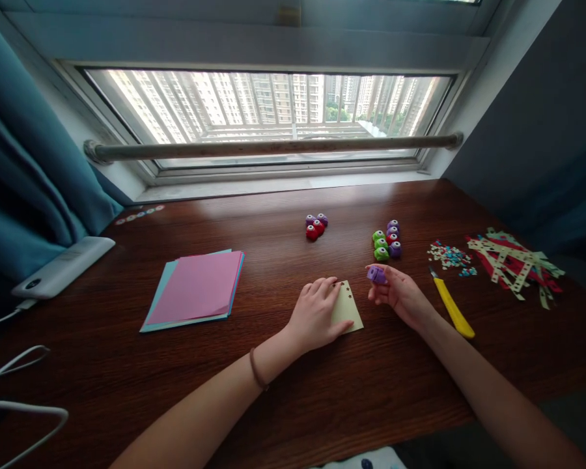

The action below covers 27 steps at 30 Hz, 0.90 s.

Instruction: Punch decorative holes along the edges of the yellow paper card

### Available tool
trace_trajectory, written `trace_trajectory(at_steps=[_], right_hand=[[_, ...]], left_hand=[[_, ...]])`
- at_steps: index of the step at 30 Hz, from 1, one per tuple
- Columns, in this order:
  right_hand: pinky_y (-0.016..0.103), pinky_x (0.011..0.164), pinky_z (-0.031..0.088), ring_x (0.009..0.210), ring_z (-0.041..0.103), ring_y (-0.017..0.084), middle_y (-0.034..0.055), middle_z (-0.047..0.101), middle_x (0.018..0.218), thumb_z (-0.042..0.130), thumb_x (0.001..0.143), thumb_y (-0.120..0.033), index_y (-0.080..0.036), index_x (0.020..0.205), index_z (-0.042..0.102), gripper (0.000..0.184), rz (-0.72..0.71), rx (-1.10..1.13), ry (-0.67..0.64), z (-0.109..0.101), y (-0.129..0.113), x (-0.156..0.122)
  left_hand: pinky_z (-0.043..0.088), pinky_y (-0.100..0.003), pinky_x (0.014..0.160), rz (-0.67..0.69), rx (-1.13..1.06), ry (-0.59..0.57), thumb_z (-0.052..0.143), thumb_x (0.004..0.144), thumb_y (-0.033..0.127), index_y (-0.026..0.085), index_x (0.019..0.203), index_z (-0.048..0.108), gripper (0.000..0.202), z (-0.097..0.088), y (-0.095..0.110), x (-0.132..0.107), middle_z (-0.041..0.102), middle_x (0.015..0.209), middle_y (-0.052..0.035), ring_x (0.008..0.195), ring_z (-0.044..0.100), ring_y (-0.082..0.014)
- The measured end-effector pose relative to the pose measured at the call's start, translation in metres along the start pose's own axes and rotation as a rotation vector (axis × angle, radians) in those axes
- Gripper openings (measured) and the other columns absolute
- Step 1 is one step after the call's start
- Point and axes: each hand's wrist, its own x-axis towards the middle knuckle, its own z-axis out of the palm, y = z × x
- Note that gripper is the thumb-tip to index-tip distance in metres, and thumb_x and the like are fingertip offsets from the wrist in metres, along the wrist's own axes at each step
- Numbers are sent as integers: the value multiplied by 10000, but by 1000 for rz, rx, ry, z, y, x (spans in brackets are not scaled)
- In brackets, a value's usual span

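Note:
My left hand (319, 312) lies flat with its fingers spread on a pale yellow sheet of paper (346, 309), covering its left part. Small star-shaped holes show along the paper's top right edge. Just right of the sheet, my right hand (400, 293) holds a small purple craft punch (377, 275) between thumb and fingers, raised off the table. Behind it stand several green craft punches (381, 244) beside a row of purple and red craft punches (393, 238). Another small cluster of red and purple craft punches (316, 226) sits farther back.
A yellow utility knife (453, 306) lies right of my right hand. Beyond it are punched-out confetti (449, 255) and a heap of perforated paper strips (512, 260). Coloured paper sheets (195, 290) are stacked at left, near a white power bank (63, 266) with a cable.

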Motion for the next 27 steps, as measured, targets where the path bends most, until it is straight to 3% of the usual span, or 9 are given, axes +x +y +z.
trace_trajectory(at_steps=[5,9,12,14,18,20,23,27], right_hand=[[172,454,424,590,596,141,46,569,641,464,829,-598,-121,914,618,508,62,-12,-22,1,0,-2],[164,468,457,642,598,132,87,625,812,534,805,-565,-132,867,622,446,91,12,17,4,2,-1],[130,460,451,624,579,90,70,633,908,635,784,-433,-182,1031,603,354,53,-36,42,3,3,-1],[138,527,488,662,595,90,71,633,957,663,771,-377,-192,1100,584,386,59,-59,43,2,2,-1],[250,813,513,907,616,174,71,616,1053,745,681,-273,-185,1135,572,494,88,-74,-10,0,2,-2],[274,771,528,888,624,195,70,630,1010,748,670,-274,-182,1159,554,535,72,-174,-14,0,3,-2],[249,548,531,679,626,174,66,648,834,710,701,-352,-149,1108,590,471,-12,-491,50,-2,7,0],[261,549,538,718,601,173,68,614,979,692,707,-357,-181,1008,659,351,-229,-861,81,-5,9,1]], left_hand=[[306,-417,987,-21,2,-4,561,776,539,183,1273,411,630,3,-2,2,428,1309,-106,1193,364,-277],[314,-412,981,-27,-9,7,573,790,492,202,1254,432,565,3,-3,4,447,1288,-91,1177,381,-264],[318,-412,978,-26,-17,13,585,792,458,203,1251,434,546,3,-3,4,450,1285,-92,1170,387,-263],[320,-411,976,-26,-22,16,588,792,450,200,1252,431,547,3,-3,4,450,1284,-93,1170,387,-263],[322,-412,975,-27,-27,20,582,796,448,193,1244,437,535,4,-2,3,454,1279,-93,1169,386,-263],[321,-412,976,-28,-27,22,577,801,443,191,1241,439,526,4,-2,3,454,1281,-92,1170,385,-263],[318,-411,980,-29,-29,24,567,808,444,184,1249,431,529,5,-2,3,456,1285,-89,1172,381,-260],[313,-412,987,-29,-33,30,558,811,460,182,1257,425,542,6,-3,2,463,1283,-89,1171,380,-260]])
